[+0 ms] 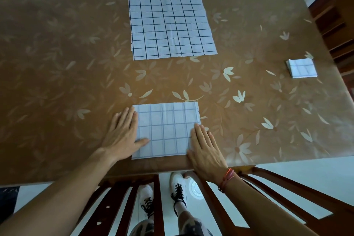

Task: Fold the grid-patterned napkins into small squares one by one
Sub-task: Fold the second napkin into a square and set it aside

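Note:
A partly folded white napkin with a faint grid [165, 130] lies flat near the table's front edge. My left hand [124, 133] lies flat at its left edge, fingers straight, thumb pressing on the cloth. At the napkin's right edge my right hand [206, 149] rests flat with straight fingers. A stack of unfolded grid-patterned napkins [168, 17] lies spread at the far middle of the table. One small folded square [301, 68] sits near the right edge.
The table [57, 63] carries a brown cloth with pale flowers. A dark wooden chair back [157, 197] stands between me and the front edge, my white shoes visible below. Wooden furniture [337, 25] stands to the right.

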